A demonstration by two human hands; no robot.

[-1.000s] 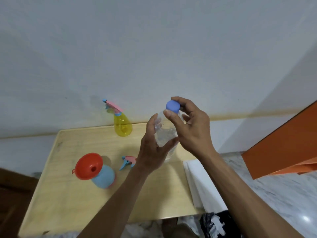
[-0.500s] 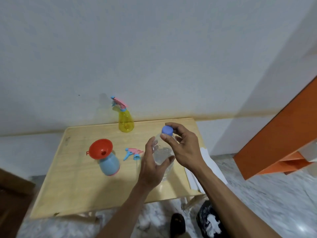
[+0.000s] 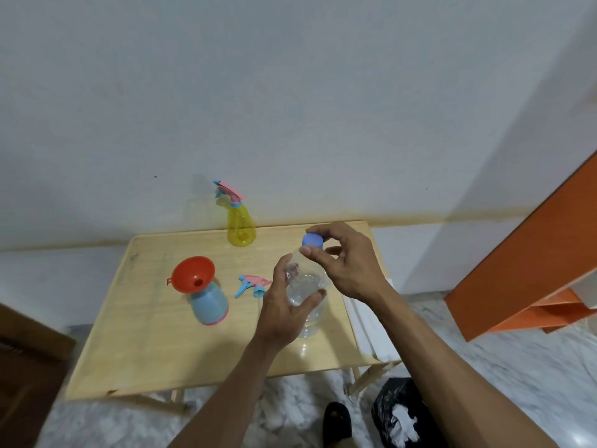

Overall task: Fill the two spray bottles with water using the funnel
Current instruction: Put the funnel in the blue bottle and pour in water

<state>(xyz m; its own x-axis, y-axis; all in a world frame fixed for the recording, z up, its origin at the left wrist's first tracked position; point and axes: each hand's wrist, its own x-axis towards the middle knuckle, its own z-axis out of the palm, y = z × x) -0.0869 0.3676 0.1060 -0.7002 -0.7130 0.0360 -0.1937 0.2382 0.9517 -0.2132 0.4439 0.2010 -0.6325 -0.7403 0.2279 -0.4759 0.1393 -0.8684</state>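
Water bottle (image 3: 307,295), clear, is gripped round its body by the left hand (image 3: 284,305) and has been lowered to just above the bench (image 3: 155,357); its blue cap (image 3: 312,239) is pinched by the right hand (image 3: 350,266), apparently being unscrewed. Blue spray bottle (image 3: 209,302) is fitted with the red funnel (image 3: 193,274), its trigger head (image 3: 252,284) laid beside; pouring is judged next. Yellow spray bottle (image 3: 240,229) is stood capped at the wall.

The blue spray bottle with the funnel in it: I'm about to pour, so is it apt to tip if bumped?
Probably somewhat. The orange funnel is wide and sits high in the blue spray bottle, so it looks top-heavy. The bottle's broad base should help. It looks like light plastic, so a nudge would likely shift it on the smooth wooden table.
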